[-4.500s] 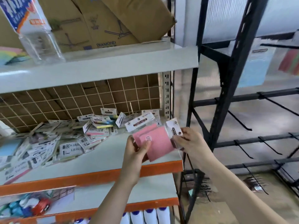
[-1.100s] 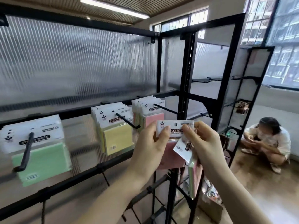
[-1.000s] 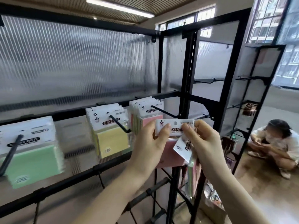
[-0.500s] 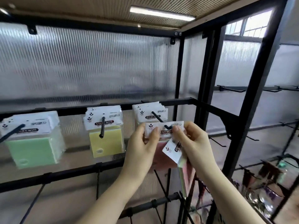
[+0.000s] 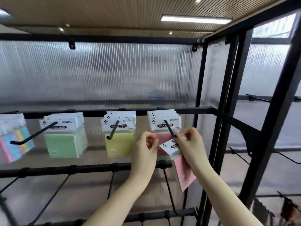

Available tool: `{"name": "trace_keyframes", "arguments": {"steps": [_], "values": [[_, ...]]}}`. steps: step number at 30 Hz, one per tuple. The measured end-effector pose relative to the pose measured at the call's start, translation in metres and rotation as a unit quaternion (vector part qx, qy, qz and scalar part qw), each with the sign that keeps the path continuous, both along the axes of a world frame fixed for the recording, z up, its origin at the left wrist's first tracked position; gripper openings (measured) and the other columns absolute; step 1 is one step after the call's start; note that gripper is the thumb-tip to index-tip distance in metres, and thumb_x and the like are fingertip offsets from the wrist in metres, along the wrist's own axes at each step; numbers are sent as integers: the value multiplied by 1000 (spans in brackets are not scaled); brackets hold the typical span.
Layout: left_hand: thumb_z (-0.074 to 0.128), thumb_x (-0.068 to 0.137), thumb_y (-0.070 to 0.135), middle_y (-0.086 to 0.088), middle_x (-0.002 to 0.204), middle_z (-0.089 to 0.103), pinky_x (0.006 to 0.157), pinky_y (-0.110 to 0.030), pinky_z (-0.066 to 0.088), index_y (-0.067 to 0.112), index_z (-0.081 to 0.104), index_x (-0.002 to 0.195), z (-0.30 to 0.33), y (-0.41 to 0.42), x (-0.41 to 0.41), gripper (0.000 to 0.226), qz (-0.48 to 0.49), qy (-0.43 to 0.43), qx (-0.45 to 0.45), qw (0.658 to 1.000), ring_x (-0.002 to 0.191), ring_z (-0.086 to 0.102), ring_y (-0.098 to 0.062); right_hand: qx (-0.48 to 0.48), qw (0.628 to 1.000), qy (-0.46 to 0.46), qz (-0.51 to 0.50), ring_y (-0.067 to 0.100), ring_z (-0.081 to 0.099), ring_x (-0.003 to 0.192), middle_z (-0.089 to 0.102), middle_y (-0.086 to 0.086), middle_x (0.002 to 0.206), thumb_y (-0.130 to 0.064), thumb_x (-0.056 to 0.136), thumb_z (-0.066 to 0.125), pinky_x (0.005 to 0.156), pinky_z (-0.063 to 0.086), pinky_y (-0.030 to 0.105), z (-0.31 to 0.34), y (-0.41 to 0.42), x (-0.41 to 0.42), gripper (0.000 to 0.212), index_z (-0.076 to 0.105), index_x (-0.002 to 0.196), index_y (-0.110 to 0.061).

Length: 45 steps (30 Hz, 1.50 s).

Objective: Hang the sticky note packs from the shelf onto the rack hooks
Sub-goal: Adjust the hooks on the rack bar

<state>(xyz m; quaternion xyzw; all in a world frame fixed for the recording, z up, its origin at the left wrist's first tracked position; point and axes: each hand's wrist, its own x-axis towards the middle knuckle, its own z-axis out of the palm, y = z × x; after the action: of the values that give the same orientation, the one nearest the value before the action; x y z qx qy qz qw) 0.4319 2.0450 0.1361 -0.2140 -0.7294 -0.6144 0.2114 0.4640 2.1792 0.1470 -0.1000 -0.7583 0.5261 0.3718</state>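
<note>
The pink-pack hook (image 5: 169, 130) is sticking out toward the person and slanting down, with its tip low. The right hand (image 5: 190, 144) is sitting just right of that tip, pinching a loose pack (image 5: 171, 148) by its white card. This pack is hanging just below the tip, tilted, with more pink packs (image 5: 185, 173) dangling under it. The left hand (image 5: 145, 147) is just left of the tip, fingers curled, and seems to be holding nothing. The right hand is nearer, so I think it needs to lift the card's hole up onto the tip.
</note>
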Motion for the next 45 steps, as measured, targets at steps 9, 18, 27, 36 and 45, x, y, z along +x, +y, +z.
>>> {"name": "trace_keyframes", "arguments": {"steps": [9, 18, 27, 36, 45], "values": [[51, 94, 4, 7, 102, 62, 74, -4, 40, 15, 60, 109, -3, 2, 2, 21, 6, 12, -54, 998, 85, 55, 7, 2, 1000, -23, -12, 11, 53, 63, 60, -6, 69, -31, 86, 64, 56, 37, 26, 3, -1, -9, 26, 48, 70, -19], [44, 89, 43, 4, 83, 71, 73, -12, 47, 15, 66, 86, 10, -17, 44, 36, -143, -16, 51, 988, 82, 65, -6, -16, 991, 134, 4, -5, 56, 73, 59, -9, 83, -14, 97, 52, 66, 42, 9, 2, -19, 37, 13, 52, 87, -22], [67, 75, 37, 12, 70, 68, 63, -10, 44, 25, 68, 74, 39, -31, 70, 12, -180, 25, 97, 979, 67, 60, 2, -4, 966, 248, 79, 0, 57, 82, 57, -6, 92, -19, 95, 49, 73, 45, 13, 16, -46, 72, 14, 48, 109, -22], [63, 80, 34, 19, 73, 66, 66, -8, 42, 24, 63, 79, 44, -27, 71, 10, -158, 61, 64, 983, 72, 61, 4, 29, 962, 261, 79, 2, 51, 74, 52, -9, 85, -15, 94, 49, 67, 41, 13, 17, -39, 72, 21, 46, 112, -26], [62, 82, 41, 14, 72, 63, 63, -13, 43, 31, 61, 77, 47, -27, 65, 11, -126, 92, 64, 986, 69, 57, 1, 68, 956, 275, 75, 2, 55, 73, 55, -11, 87, -9, 96, 51, 65, 42, 11, 21, -38, 70, 26, 47, 109, -30]]}}
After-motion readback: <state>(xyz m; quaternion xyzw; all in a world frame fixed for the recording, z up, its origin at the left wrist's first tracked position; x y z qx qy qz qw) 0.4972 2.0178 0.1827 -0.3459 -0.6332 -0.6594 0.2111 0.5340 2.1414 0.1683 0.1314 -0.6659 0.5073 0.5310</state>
